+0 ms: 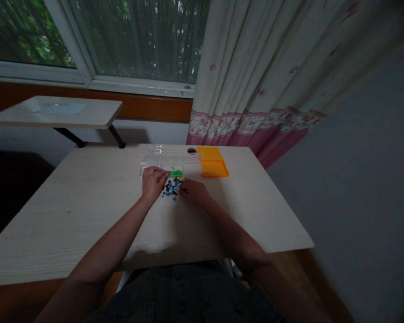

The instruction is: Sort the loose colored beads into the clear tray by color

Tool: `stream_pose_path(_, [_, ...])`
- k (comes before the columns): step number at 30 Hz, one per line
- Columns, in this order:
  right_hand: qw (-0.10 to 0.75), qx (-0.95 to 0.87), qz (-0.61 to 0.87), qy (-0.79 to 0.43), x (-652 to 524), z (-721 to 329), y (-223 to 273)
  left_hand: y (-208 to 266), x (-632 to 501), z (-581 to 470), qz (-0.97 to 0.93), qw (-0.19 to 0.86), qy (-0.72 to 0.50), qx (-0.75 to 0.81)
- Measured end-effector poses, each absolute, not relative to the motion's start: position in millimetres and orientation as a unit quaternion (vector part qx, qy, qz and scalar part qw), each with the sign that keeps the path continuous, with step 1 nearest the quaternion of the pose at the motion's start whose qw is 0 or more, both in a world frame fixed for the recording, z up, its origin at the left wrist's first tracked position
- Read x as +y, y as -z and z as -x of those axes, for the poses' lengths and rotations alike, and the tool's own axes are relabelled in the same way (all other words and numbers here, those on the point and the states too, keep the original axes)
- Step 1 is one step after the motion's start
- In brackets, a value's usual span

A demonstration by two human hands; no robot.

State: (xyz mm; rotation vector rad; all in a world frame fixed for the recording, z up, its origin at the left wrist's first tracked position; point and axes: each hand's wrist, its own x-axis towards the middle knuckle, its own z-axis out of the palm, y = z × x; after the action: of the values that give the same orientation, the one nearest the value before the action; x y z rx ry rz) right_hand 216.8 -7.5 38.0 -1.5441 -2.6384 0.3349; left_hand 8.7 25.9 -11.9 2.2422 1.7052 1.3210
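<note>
A loose pile of small brown, blue and yellow pieces lies on the table in front of a clear plastic box. Small green pieces are gathered in one of the clear box's compartments. My left hand is at the box's near left side, its fingers bent together with the tips beside the green pieces. What they hold, if anything, is too small to make out. At the pile's right edge, my right hand has its fingers curled down among the pieces, and the fingertips are partly hidden.
An orange open case adjoins the clear box on the right. Behind them is a round cable hole in the pale wooden table. A raised shelf on black legs stands at the back left. Curtains hang behind the table.
</note>
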Motion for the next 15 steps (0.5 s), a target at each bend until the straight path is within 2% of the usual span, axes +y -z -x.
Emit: stream_pose_path(15, [0.052,-0.859,0.496,-0.12,-6.5,-215.6,-32.5,10.5,23.7,-10.3,-0.717,0.012,-0.411,0.563])
